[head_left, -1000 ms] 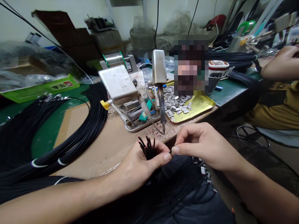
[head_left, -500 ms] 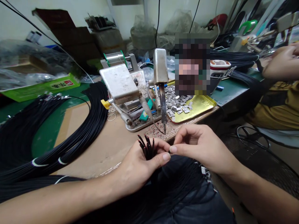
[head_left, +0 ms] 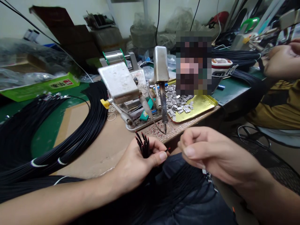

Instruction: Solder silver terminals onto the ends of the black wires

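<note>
My left hand (head_left: 146,161) is closed around a bunch of black cables (head_left: 144,147) whose red-tipped ends stick up past the thumb. One cable end (head_left: 168,149), with red wire showing, pokes out between that hand's thumb and forefinger. To its right, apart from the cables, my right hand (head_left: 206,153) has thumb and fingers pinched together; whatever sits between them is too small or hidden to make out. Just beyond both hands, a soldering iron (head_left: 163,104) points tip down over the bench edge. More black cables lie across my lap (head_left: 185,181).
A gold tray (head_left: 201,107) holds small metal connectors (head_left: 179,103). Behind the iron stands a metal holder (head_left: 118,82) with a solder spool (head_left: 114,57). Coiled black cables (head_left: 93,122) cover the bench's left side. A co-worker's arm (head_left: 280,62) shows at right.
My right hand has drawn away to the right from the cable end at my left fingertips, which now shows red wire. My left hand has shifted slightly left, keeping the bunch.
</note>
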The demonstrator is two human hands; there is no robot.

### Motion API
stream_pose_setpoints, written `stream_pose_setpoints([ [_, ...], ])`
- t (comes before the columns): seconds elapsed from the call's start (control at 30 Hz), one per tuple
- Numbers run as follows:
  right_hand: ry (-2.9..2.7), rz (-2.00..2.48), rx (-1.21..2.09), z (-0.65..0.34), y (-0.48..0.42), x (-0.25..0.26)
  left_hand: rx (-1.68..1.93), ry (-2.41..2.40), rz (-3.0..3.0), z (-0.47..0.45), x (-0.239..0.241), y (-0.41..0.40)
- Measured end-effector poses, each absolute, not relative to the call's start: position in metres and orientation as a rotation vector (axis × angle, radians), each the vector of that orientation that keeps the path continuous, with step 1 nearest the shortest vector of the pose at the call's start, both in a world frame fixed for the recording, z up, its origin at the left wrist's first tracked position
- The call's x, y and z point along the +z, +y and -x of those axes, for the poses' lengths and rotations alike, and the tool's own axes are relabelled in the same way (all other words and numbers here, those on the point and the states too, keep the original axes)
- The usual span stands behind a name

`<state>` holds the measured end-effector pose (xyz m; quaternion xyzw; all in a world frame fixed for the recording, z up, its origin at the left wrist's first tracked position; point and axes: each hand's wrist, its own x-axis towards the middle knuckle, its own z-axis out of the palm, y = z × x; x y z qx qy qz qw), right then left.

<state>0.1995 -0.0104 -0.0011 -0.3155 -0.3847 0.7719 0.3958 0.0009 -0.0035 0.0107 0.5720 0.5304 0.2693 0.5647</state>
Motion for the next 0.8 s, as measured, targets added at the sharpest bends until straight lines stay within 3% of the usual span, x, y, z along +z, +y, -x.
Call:
stream_pose_setpoints([
  [0.17,-1.262,1.035,1.553,-0.213,-0.010,0.008,0.641,1.293,-1.300,-0.002,0.011,-0.004],
  [0.8,-1.544,1.128,1.750,-0.200,0.004,-0.005,0.499,1.295,-1.463,0.000,0.012,-0.007],
])
